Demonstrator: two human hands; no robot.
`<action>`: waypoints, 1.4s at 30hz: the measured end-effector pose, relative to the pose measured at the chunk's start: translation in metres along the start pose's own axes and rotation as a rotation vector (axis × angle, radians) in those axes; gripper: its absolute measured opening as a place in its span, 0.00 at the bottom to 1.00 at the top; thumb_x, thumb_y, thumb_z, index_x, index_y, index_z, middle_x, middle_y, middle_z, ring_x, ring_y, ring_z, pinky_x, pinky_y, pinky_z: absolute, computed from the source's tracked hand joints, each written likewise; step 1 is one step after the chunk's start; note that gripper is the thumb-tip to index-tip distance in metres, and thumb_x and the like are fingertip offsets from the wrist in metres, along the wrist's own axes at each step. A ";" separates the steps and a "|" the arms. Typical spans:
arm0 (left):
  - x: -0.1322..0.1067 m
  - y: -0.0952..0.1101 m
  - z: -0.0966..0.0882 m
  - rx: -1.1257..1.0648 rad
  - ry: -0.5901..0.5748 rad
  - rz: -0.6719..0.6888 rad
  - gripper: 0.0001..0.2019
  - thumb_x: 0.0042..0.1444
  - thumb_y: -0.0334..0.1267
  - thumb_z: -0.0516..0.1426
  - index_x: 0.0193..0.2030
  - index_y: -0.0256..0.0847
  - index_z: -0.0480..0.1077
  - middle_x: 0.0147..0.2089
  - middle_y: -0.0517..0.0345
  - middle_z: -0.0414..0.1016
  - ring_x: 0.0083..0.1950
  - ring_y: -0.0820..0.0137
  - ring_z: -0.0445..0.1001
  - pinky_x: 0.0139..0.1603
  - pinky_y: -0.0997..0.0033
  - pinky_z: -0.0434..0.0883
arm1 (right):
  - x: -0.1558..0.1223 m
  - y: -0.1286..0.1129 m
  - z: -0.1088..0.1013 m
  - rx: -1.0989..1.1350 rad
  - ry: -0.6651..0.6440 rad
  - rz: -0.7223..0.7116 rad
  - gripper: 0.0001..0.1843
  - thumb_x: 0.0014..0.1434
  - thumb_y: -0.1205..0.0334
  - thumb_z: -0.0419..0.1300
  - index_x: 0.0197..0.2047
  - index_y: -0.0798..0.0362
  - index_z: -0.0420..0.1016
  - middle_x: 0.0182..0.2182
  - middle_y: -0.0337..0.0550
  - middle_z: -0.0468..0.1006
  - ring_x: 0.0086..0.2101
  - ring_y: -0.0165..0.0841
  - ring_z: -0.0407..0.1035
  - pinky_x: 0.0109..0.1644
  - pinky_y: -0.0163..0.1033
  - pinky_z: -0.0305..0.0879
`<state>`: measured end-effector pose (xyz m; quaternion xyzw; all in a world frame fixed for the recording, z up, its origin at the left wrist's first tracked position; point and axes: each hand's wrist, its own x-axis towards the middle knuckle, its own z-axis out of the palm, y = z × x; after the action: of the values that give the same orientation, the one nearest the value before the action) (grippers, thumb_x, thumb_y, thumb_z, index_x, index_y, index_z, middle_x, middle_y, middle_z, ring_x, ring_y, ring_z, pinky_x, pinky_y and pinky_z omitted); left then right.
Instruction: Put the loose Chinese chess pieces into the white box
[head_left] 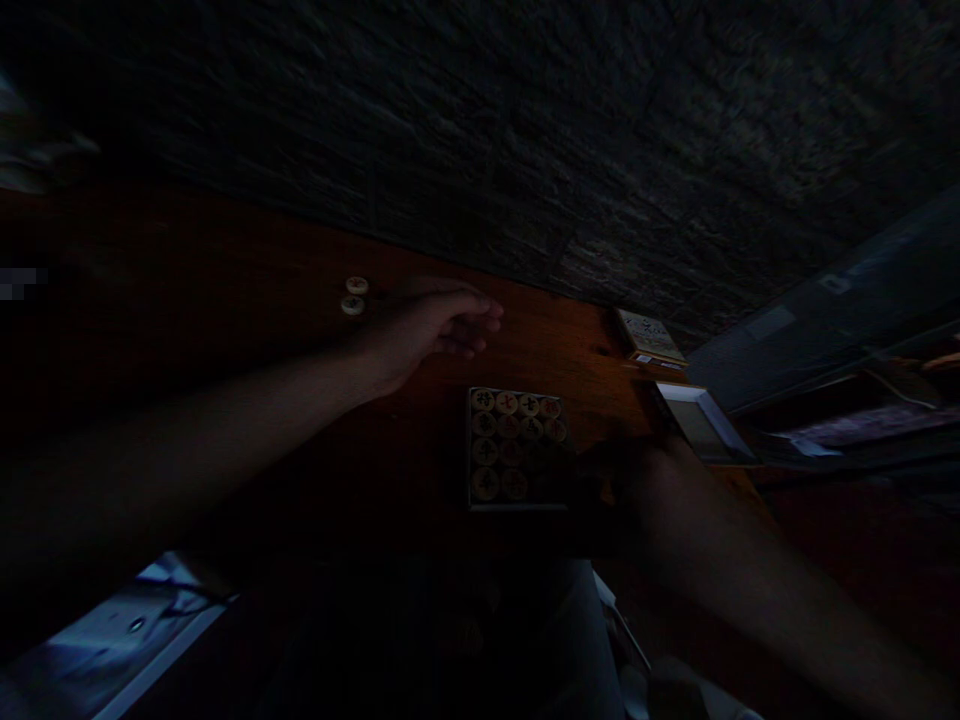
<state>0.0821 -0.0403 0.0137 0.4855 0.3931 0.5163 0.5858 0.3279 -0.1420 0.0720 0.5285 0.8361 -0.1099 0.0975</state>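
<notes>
Round Chinese chess pieces (pixel 508 427) with black and red characters fill rows in a shallow square box (pixel 470 450) on the wooden table. My left hand (pixel 442 325) is over the table, up and left of the box, with its fingers loosely bent and apart. Nothing shows in it. Left of that hand, two loose Chinese chess pieces (pixel 355 286) lie close together. At the box's right side, my right hand (pixel 637 480) covers part of the lower right corner. Deep shadow hides its fingers and anything they hold.
A rough stone wall (pixel 465 130) runs along the table's far edge. To the right, a patterned flat box (pixel 651 337) and an open shallow box lid (pixel 701 420) lie near the table's end. My legs are below the near edge. The scene is very dark.
</notes>
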 end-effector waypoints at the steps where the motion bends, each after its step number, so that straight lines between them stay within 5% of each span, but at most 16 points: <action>1: 0.000 0.000 0.000 0.002 -0.001 -0.004 0.09 0.59 0.42 0.66 0.39 0.37 0.82 0.42 0.50 0.85 0.35 0.68 0.80 0.39 0.69 0.76 | 0.004 -0.005 -0.005 -0.044 -0.044 0.071 0.09 0.56 0.73 0.66 0.31 0.52 0.87 0.29 0.46 0.87 0.29 0.37 0.82 0.28 0.35 0.69; 4: -0.001 0.001 0.002 -0.006 -0.009 -0.004 0.09 0.59 0.41 0.65 0.38 0.37 0.82 0.41 0.50 0.85 0.34 0.68 0.80 0.38 0.69 0.75 | 0.015 -0.014 -0.014 -0.108 -0.125 0.189 0.09 0.57 0.69 0.66 0.27 0.52 0.85 0.26 0.47 0.86 0.26 0.36 0.79 0.24 0.34 0.63; 10: -0.002 0.005 0.005 -0.015 0.004 -0.014 0.08 0.57 0.41 0.65 0.35 0.37 0.81 0.39 0.51 0.85 0.33 0.69 0.79 0.35 0.71 0.74 | 0.026 -0.012 -0.012 -0.111 -0.145 0.131 0.10 0.59 0.65 0.66 0.26 0.53 0.84 0.22 0.49 0.82 0.20 0.34 0.73 0.19 0.35 0.56; 22: -0.003 0.010 0.009 -0.040 -0.001 -0.024 0.08 0.59 0.39 0.64 0.33 0.37 0.81 0.37 0.52 0.83 0.32 0.70 0.77 0.35 0.70 0.73 | 0.022 0.004 -0.016 0.220 -0.207 0.129 0.07 0.56 0.67 0.65 0.28 0.53 0.84 0.25 0.42 0.84 0.26 0.34 0.78 0.25 0.35 0.60; 29: -0.003 0.009 0.009 -0.015 -0.003 -0.029 0.09 0.59 0.40 0.63 0.35 0.36 0.81 0.38 0.50 0.84 0.32 0.69 0.77 0.36 0.68 0.73 | 0.019 -0.002 -0.015 0.181 -0.143 0.163 0.11 0.59 0.66 0.66 0.24 0.53 0.79 0.22 0.43 0.82 0.23 0.32 0.75 0.22 0.34 0.57; 42: -0.005 0.011 0.010 0.014 -0.003 -0.031 0.08 0.58 0.40 0.63 0.33 0.37 0.80 0.37 0.51 0.84 0.32 0.69 0.77 0.36 0.69 0.73 | 0.021 0.005 -0.010 0.261 -0.226 0.114 0.15 0.62 0.63 0.62 0.24 0.53 0.81 0.21 0.41 0.81 0.22 0.31 0.73 0.22 0.34 0.56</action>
<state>0.0884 -0.0471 0.0264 0.4844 0.4032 0.5037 0.5908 0.3231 -0.1192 0.0757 0.5676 0.7671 -0.2704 0.1275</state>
